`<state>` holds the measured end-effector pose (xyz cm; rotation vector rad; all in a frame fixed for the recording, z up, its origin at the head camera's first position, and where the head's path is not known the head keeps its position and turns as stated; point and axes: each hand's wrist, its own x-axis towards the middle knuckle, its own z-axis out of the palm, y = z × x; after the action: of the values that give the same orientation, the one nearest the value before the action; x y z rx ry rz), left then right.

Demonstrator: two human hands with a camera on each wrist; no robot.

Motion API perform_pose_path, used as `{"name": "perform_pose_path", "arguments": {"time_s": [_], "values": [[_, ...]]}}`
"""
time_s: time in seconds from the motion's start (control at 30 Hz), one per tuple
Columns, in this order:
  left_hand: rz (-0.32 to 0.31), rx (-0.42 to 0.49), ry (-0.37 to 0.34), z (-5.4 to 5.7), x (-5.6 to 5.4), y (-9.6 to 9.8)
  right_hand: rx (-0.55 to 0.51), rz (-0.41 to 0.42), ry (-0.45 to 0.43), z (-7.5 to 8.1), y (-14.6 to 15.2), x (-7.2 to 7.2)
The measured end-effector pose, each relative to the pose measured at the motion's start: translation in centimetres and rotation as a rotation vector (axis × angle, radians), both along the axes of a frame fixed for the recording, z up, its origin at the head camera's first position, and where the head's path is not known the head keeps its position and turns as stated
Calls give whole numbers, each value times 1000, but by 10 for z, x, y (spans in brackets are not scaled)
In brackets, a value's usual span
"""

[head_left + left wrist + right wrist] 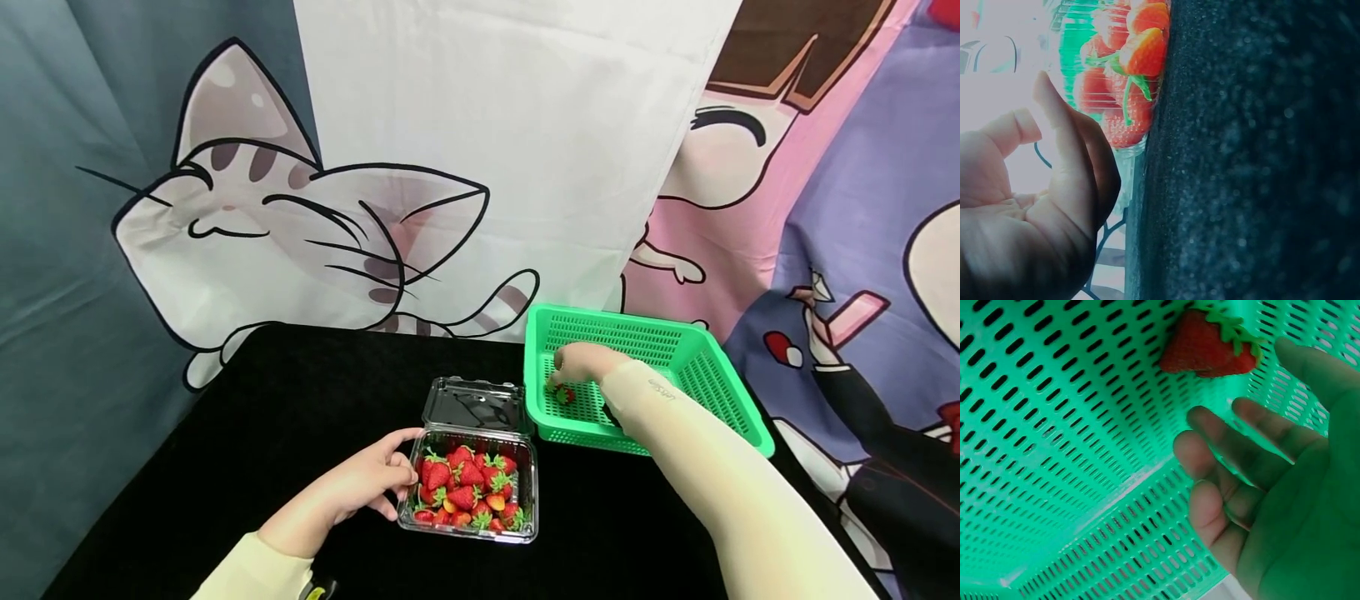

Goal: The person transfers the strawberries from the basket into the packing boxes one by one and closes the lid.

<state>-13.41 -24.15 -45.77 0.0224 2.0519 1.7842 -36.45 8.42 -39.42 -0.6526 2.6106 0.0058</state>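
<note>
My left hand [378,475] rests against the left side of a clear plastic clamshell box [468,537], its fingers at the rim. Red strawberries [465,475] with green caps fill the box, and its lid [476,406] lies folded back. In the left wrist view, strawberries [1129,119] show through the box wall beside the fingers. My right hand [585,362] reaches down into a green plastic basket [551,429]. Seen from the right wrist, the loosely bent fingers are spread with nothing between them. Just beyond the fingertips, overlapping strawberries [1197,347] lie in the basket's corner.
A black cloth [330,400] covers the table. Behind it hangs a printed curtain [465,83] with a cartoon cat and figures. The basket stands right of the box, close to its folded lid.
</note>
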Motion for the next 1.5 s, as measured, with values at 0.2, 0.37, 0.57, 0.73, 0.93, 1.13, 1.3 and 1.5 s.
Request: {"name": "perform_pose_path", "arguments": {"time_s": [0.2,0.37,0.57,0.73,0.93,1.13,1.3,1.5], "values": [[-15,-1,-6,2,0,3,59,89,50,-12,-2,2],[-22,-6,0,4,-1,5,40,130,96,-14,1,2],[-24,-14,1,6,-2,5,3,116,70,-7,3,0],[-23,-13,4,7,-3,4,-102,70,49,15,5,0],[-17,-17,7,8,-3,2,-231,20,37,46,9,7],[-10,-19,0,7,-2,0,-289,9,62,73,11,21],[-9,-13,3,3,-2,-2,-315,94,144,90,2,44],[-10,-17,2,0,-2,-1,-316,293,231,90,-21,91]]}}
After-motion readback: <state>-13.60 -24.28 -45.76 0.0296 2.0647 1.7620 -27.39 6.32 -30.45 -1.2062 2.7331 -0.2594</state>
